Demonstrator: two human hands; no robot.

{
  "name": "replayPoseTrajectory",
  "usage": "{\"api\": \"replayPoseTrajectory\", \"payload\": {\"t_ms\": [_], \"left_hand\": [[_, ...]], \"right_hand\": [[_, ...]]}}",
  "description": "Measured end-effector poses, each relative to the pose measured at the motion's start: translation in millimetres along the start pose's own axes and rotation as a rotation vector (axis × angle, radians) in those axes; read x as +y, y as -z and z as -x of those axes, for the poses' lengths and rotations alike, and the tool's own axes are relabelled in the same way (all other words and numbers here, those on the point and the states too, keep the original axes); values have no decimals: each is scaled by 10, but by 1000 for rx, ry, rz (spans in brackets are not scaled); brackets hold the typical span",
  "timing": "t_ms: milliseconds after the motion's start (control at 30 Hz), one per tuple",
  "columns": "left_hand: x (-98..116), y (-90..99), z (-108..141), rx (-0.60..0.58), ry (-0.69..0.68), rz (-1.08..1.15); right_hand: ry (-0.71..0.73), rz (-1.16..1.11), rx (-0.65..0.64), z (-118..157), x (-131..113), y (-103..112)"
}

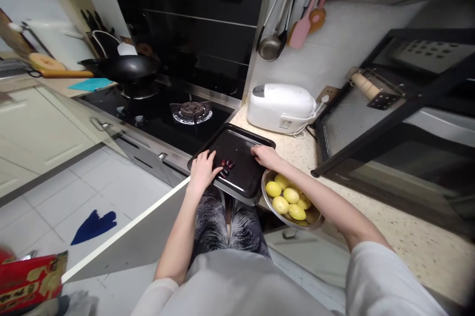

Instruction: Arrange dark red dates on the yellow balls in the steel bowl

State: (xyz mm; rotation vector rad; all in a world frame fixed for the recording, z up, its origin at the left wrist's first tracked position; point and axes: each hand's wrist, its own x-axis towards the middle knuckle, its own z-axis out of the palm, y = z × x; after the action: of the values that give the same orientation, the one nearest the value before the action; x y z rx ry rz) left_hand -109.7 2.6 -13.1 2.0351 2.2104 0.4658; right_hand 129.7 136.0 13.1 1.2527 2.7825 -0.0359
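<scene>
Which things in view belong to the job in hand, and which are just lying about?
In the job, judging by the hands:
- black tray, under left hand and right hand
- dark red pieces on it, by the left thumb
- possibly the metal bowl of yellow produce alongside

Apparently just about:
- wok
- white appliance
- red packet
- dark blue item on the floor

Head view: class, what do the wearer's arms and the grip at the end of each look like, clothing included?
The left forearm and right forearm are bare, emerging from a left sleeve and right sleeve, both short, pale grey and without visible markings. The left grip and right grip are bare hands, with nothing visibly worn on them.
</scene>
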Motion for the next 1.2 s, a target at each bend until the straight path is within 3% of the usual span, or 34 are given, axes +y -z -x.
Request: {"api": "replayPoseTrajectory", "payload": {"t_ms": [133,300,600,867,1200], "left_hand": [[11,-80,-64,-3,-17,-32],[43,-35,-60,-39,-55,-35],[91,-13,-68,-133,-20,-65],[101,-9,-34,-108,-71,-80],[190,-15,13,-125,27,-111]], "right_hand": [[51,-23,6,-42,-108,16],[166,-72,13,-55,-243,8],[513,-155,-75,-261,-459,-144],[477,-105,-82,-288,-574,-128],[376,-148,-77,-147,-504,-115]]}}
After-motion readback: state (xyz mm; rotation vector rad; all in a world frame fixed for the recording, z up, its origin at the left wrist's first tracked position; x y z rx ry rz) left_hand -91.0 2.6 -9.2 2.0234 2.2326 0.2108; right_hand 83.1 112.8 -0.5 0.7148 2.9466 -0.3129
